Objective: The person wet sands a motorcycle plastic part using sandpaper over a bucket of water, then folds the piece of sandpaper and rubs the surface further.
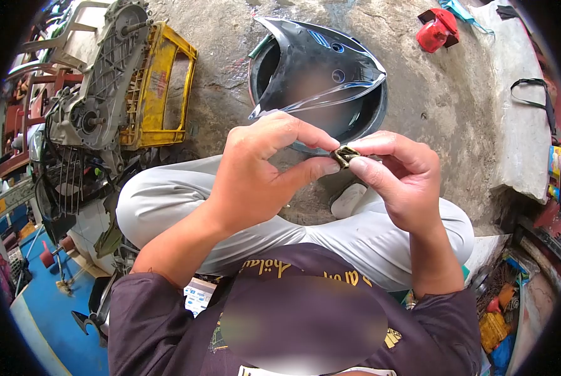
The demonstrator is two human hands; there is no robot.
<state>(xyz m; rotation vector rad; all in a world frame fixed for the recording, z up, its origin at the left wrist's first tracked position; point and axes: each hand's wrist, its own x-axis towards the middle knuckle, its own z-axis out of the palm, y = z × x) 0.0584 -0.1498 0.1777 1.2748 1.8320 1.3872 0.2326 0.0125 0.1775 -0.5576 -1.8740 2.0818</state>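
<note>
Between my two hands is a small, dark, brassy piece with a folded, clip-like shape (345, 156); its exact kind is too small to make out. My left hand (255, 166) pinches its left side between thumb and forefinger. On the opposite side, the thumb and forefinger of my right hand (406, 175) close on it. Just beyond my hands, a glossy black motorcycle fairing panel (312, 72) with silver and blue trim lies across a round dark basin (380, 116). Part of the basin is hidden under the panel.
To the left, a grey engine casing (108, 75) leans by a yellow plastic crate (186, 81). A red part (437, 30) lies on the concrete floor (230, 37) at the far right. A pale concrete ledge (512, 113) with a black strap (534, 81) borders the right side.
</note>
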